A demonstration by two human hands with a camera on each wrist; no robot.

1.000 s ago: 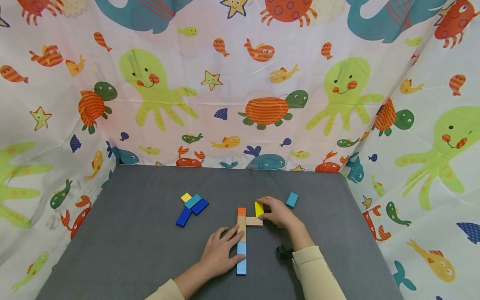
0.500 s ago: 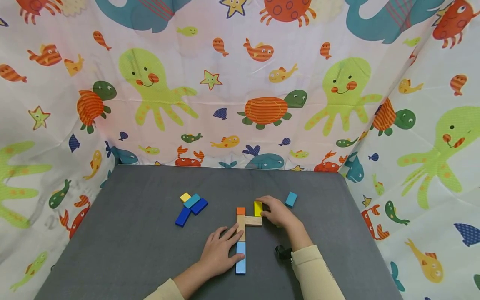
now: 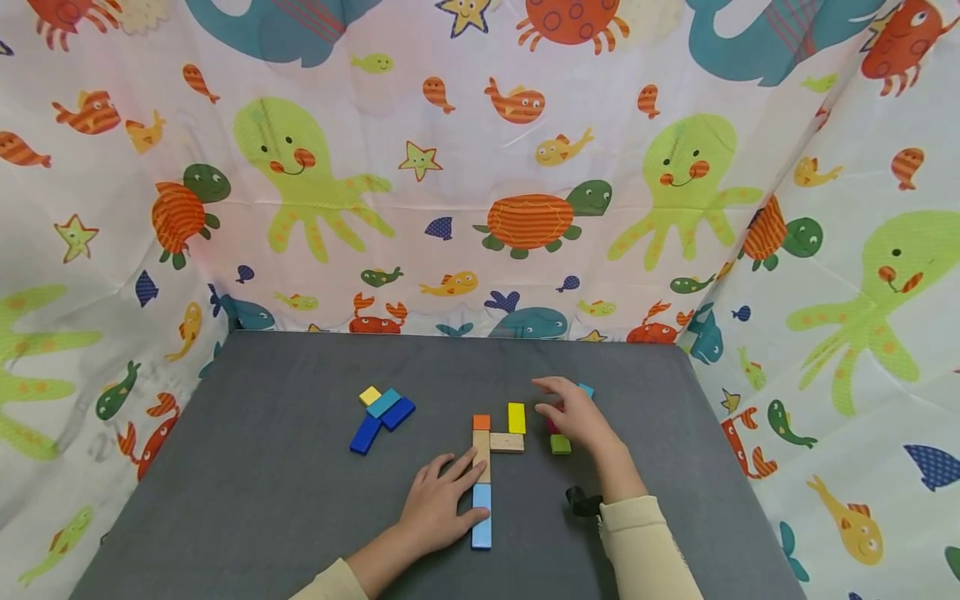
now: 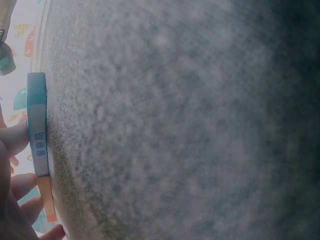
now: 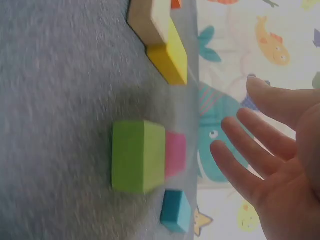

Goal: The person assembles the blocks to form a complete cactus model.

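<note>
My left hand (image 3: 438, 510) rests with spread fingers on a row of blocks, its fingertips on the plain wooden block (image 3: 482, 467) and its thumb at the light blue block (image 3: 482, 533). An orange block (image 3: 482, 422) caps the far end of that row. Sideways from it lies a second wooden block (image 3: 507, 442), with a yellow block (image 3: 517, 417) standing off its outer end. My right hand (image 3: 576, 414) hovers to the right of the yellow block, fingers apart and holding nothing. Below it are a green block (image 5: 137, 156) and a pink block (image 5: 175, 154).
Left of the row lies a group of blocks: a small yellow one (image 3: 370, 395), a teal one (image 3: 384, 403) and two dark blue ones (image 3: 365, 435). Another teal block (image 5: 175, 211) sits beyond the pink one. A sea-animal curtain (image 3: 450, 183) surrounds the grey table (image 3: 277, 467).
My right hand has let go of the yellow block and moved right, uncovering the green block and partly covering the far teal one. My left hand has stayed in place.
</note>
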